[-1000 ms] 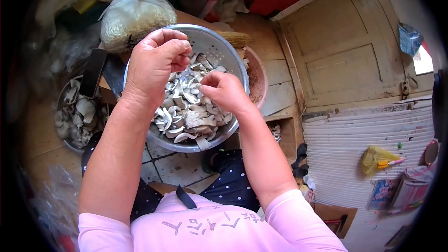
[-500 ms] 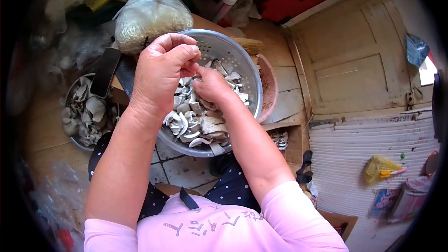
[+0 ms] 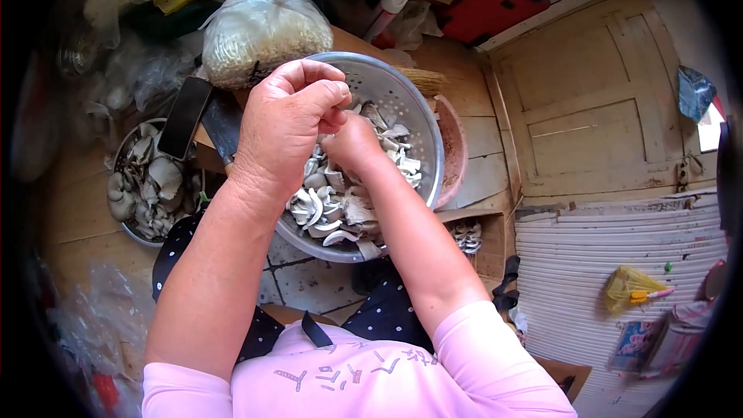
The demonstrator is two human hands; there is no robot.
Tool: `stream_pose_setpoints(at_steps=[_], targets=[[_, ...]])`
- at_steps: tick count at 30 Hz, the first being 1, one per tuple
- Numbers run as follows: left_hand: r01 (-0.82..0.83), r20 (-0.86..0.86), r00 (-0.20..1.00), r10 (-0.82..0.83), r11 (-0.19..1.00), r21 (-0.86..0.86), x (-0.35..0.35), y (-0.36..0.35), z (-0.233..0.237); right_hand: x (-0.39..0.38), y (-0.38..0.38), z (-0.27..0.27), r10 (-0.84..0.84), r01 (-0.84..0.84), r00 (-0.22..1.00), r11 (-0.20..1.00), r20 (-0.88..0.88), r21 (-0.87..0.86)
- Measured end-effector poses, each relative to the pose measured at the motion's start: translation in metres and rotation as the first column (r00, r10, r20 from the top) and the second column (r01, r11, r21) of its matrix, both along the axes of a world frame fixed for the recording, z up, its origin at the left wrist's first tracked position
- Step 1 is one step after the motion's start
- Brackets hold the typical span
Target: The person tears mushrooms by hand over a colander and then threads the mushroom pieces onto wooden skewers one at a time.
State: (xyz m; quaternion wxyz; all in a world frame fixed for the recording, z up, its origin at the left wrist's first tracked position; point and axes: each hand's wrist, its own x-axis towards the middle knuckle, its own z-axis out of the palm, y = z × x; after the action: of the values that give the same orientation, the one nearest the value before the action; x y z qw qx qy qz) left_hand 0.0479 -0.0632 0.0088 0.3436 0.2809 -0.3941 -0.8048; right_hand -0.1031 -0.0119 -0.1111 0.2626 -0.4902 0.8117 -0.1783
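Observation:
A metal colander holds torn pieces of oyster mushroom, grey and white. Over its left side is my left hand, closed, thumb and forefinger pinched together; whatever it may hold is hidden. Right beside it and slightly lower, my right hand hangs above the pieces, fingers curled in towards the left hand. Its fingertips are mostly covered, so anything between them cannot be made out. Larger clumps of oyster mushroom fill a metal bowl off to the left.
A dark phone leans beside the bowl, next to a cleaver. Behind stands a knotted plastic bag with pale contents. A pink basin is right of the colander, with a cardboard box nearer me.
The whole view has shifted slightly, scene contents appearing a little further right. Both hands stay close together over the colander; my right hand's fingers have drawn in and curled more.

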Motion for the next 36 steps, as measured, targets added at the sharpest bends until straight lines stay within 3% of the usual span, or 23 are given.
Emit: stream_pose_setpoints(at_steps=[1,7,10,11,13,14,16,19,20,22,24,26,28,30,32,33,35,36], targets=[[0.0,-0.001,1.0,0.0,1.0,0.0,-0.001,0.0,-0.001,0.002,0.001,0.0,0.052,-0.072,0.99,0.986,-0.131,-0.153],[0.03,0.006,1.0,-0.03,1.0,-0.009,0.001,-0.003,0.001,0.01,0.012,0.039,0.033,-0.106,0.938,0.975,-0.346,-0.195],[0.071,0.066,0.995,-0.069,0.997,-0.029,0.0,-0.003,0.001,0.005,0.024,0.067,0.024,-0.062,0.944,0.993,-0.33,-0.104],[0.105,0.16,0.984,-0.077,0.979,-0.176,-0.003,-0.003,-0.002,0.004,0.03,0.079,0.008,-0.027,0.955,0.998,-0.297,-0.059],[0.238,0.374,0.926,-0.048,0.845,-0.479,-0.006,0.001,-0.005,-0.004,0.042,0.086,-0.001,-0.024,0.966,0.996,-0.258,-0.092],[0.355,0.547,0.834,0.074,0.687,-0.634,-0.007,0.004,-0.004,-0.008,0.048,0.088,-0.002,-0.025,0.977,0.992,-0.213,-0.125],[0.495,0.617,0.742,0.264,0.405,-0.769,-0.004,0.018,-0.014,-0.012,0.059,0.094,0.016,-0.05,0.977,0.987,-0.212,-0.154],[0.656,0.742,0.644,0.188,0.365,-0.661,-0.006,0.029,-0.016,-0.01,0.079,0.107,0.03,-0.026,0.999,0.984,0.024,-0.178],[0.736,0.798,0.577,0.174,0.313,-0.601,-0.008,0.032,-0.015,-0.008,0.085,0.109,0.019,-0.015,1.0,0.984,0.022,-0.179],[0.762,0.818,0.555,0.15,0.302,-0.573,-0.014,0.035,-0.013,-0.005,0.095,0.11,0.061,-0.033,0.992,0.968,0.107,-0.25],[0.774,0.826,0.562,0.047,0.322,-0.545,-0.017,0.036,-0.013,-0.008,0.104,0.112,0.082,-0.06,0.994,0.962,0.07,-0.266],[0.74,0.793,0.607,0.056,0.324,-0.589,-0.02,0.038,-0.015,-0.008,0.11,0.12,-0.022,0.056,0.994,0.941,0.105,-0.333],[0.633,0.713,0.701,-0.014,0.472,-0.614,-0.026,0.038,-0.013,-0.014,0.117,0.128,-0.134,0.259,0.926,0.907,0.354,-0.333],[0.56,0.66,0.744,-0.104,0.637,-0.53,-0.033,0.038,-0.008,-0.02,0.122,0.127,-0.2,0.391,0.87,0.837,0.452,-0.383],[0.406,0.354,0.891,-0.286,0.85,-0.335,-0.039,0.033,-0.017,-0.023,0.125,0.129,-0.219,0.429,0.837,0.832,0.501,-0.353],[0.342,0.277,0.919,-0.28,0.917,-0.208,-0.039,0.035,-0.003,-0.023,0.126,0.129,-0.207,0.479,0.768,0.814,0.606,-0.329],[0.249,0.149,0.961,-0.233,0.964,-0.098,-0.042,0.036,-0.003,-0.021,0.127,0.127,-0.144,0.54,0.624,0.789,0.768,-0.291],[0.208,0.1,0.974,-0.201,0.976,-0.065,-0.044,0.037,-0.006,-0.02,0.126,0.126,-0.145,0.545,0.622,0.786,0.77,-0.292]])
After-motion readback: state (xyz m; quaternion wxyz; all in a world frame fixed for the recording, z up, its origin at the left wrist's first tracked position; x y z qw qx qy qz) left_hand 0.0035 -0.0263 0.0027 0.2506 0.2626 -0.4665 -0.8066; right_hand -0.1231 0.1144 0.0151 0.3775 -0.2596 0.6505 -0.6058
